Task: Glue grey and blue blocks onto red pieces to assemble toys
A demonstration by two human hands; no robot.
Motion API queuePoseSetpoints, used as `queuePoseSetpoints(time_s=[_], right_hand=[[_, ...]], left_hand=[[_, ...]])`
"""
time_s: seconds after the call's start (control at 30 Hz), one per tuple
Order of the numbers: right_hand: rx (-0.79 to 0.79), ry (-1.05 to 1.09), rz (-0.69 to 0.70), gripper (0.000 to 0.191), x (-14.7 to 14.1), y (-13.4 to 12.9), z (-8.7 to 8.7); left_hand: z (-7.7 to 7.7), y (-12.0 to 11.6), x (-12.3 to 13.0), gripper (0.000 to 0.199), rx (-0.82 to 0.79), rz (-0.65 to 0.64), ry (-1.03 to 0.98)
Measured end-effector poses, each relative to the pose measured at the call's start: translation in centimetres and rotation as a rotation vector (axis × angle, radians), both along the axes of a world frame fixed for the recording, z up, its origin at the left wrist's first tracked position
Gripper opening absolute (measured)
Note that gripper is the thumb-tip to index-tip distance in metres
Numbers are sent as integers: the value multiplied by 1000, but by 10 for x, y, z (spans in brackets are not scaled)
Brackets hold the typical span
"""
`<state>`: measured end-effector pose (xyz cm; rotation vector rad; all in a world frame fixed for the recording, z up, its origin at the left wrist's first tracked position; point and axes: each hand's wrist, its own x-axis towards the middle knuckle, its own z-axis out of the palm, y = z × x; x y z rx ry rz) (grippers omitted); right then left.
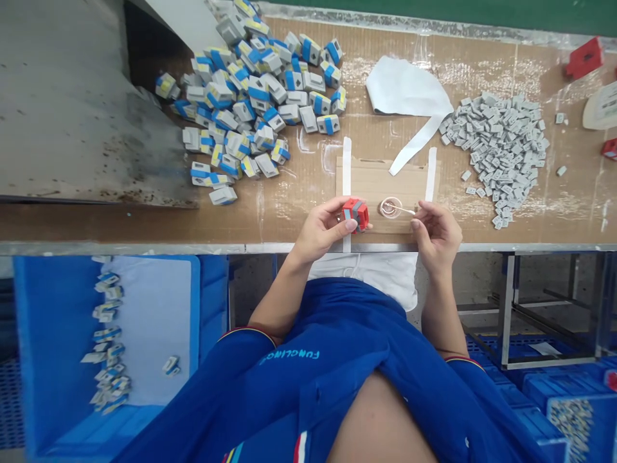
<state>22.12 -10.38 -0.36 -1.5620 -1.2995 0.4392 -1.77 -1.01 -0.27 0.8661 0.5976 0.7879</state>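
Observation:
My left hand point(324, 229) is closed around a small red plastic block point(362, 215) with a grey band and a light blue side. Between the thumb and fingers of my right hand point(438, 233) is a thin white cotton swab point(403, 209). Its far end reaches into a small round clear dish point(384, 206), whose contents I cannot make out. Under the dish lies a cardboard sheet point(380, 172), held down at its sides by strips of white tape point(346, 168).
Grey blocks with blue and yellow bands point(260, 90) are heaped at the left, beside a metal chute point(96, 109). Small grey pieces point(511, 138) form a pile at the right. A white cloth point(407, 87) lies between them. Below stands a blue bin point(195, 308).

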Motion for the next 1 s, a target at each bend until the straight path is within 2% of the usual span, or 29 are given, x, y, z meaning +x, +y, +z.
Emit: queuePoseSetpoints(time_s=[0.1, 0.23, 0.4, 0.53, 0.6, 0.73, 1.0], right_hand=[[60, -27, -25, 24, -11, 11, 4], [31, -80, -55, 22, -17, 19, 11], [112, -35, 1, 10, -16, 25, 20], [150, -6, 1, 9, -15, 31, 23], [139, -9, -15, 12, -15, 33, 24], [87, -29, -62, 27, -17, 35, 23], [154, 0, -53, 25, -19, 41, 18]], left_hand=[[-6, -3, 4, 51, 71, -14, -6], [-14, -7, 8, 56, 160, 30, -15], [-23, -7, 6, 52, 227, 94, 5], [-23, -5, 4, 70, 220, 57, 53], [-22, -6, 3, 76, 228, 53, 78], [-22, -8, 3, 72, 261, 94, 125], [-29, -5, 3, 74, 453, 202, 209]])
